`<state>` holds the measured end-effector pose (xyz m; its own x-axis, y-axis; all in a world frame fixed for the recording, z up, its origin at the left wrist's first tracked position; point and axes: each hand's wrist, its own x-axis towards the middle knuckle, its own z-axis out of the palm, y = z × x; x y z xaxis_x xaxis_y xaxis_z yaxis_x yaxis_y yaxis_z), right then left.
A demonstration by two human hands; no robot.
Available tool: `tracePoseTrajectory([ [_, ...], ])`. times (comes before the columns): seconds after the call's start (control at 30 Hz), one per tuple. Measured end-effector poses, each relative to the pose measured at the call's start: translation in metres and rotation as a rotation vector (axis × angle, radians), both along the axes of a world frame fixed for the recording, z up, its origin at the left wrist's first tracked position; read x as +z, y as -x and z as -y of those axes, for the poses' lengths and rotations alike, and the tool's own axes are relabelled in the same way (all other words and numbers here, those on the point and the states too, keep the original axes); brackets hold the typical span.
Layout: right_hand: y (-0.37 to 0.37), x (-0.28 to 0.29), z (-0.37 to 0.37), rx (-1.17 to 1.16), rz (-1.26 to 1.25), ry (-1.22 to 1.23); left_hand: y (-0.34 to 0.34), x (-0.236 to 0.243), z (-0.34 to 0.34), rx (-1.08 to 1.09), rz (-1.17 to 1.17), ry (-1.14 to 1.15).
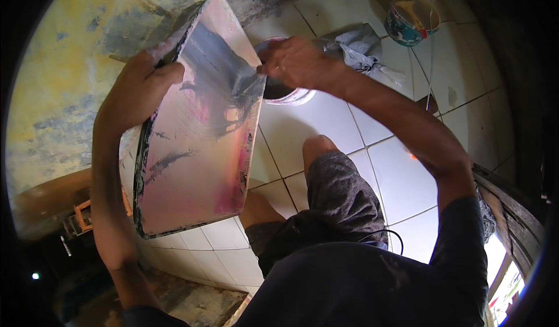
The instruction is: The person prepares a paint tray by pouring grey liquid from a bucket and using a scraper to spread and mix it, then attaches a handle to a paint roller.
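A pink-stained, dark-edged panel [198, 158], streaked with grey paste, stands tilted before the seated person. The left hand [135, 93] clasps its upper left edge, thumb across the front face, forearm steeply raised. The right hand [296, 64] reaches inward, elbow bent outward, fingers curled at the opposite edge; whether they pinch a tool cannot be told. The step appears to be clearing paste over the white bucket [298, 97] below; continuing calls for a steady left hold. Beyond lie a plastic bag [358, 43] and green pail [402, 29].
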<state>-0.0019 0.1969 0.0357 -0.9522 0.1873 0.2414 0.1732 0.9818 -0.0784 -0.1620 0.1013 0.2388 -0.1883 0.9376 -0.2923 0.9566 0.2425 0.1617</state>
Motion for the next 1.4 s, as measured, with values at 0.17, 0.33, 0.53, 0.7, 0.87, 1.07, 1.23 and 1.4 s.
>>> tracePoseTrajectory([
  [0.17,-0.007,-0.026,-0.004,0.061,-0.133,-0.096,0.012,0.001,-0.003,0.043,0.0,0.129],
  [0.33,-0.033,0.004,-0.021,-0.05,-0.151,0.026,0.029,-0.003,0.011,0.023,0.098,-0.008],
  [0.53,-0.018,0.009,-0.004,-0.283,-0.54,0.235,0.052,-0.01,0.012,0.034,0.111,-0.014],
  [0.7,0.015,-0.003,0.008,-0.375,-0.696,0.341,0.058,-0.011,0.011,0.083,0.224,0.022],
  [0.87,0.046,-0.012,0.022,-0.317,-0.636,0.299,0.072,-0.015,0.014,0.095,0.205,-0.012],
  [1.07,0.04,-0.049,0.037,-0.267,-0.611,0.243,0.085,-0.022,0.021,0.203,0.411,-0.094],
  [1.23,0.05,-0.02,0.033,-0.298,-0.635,0.345,0.093,-0.019,0.028,0.251,0.425,-0.061],
  [1.4,0.077,0.0,0.034,-0.297,-0.594,0.306,0.093,-0.026,0.024,0.18,0.409,-0.086],
])
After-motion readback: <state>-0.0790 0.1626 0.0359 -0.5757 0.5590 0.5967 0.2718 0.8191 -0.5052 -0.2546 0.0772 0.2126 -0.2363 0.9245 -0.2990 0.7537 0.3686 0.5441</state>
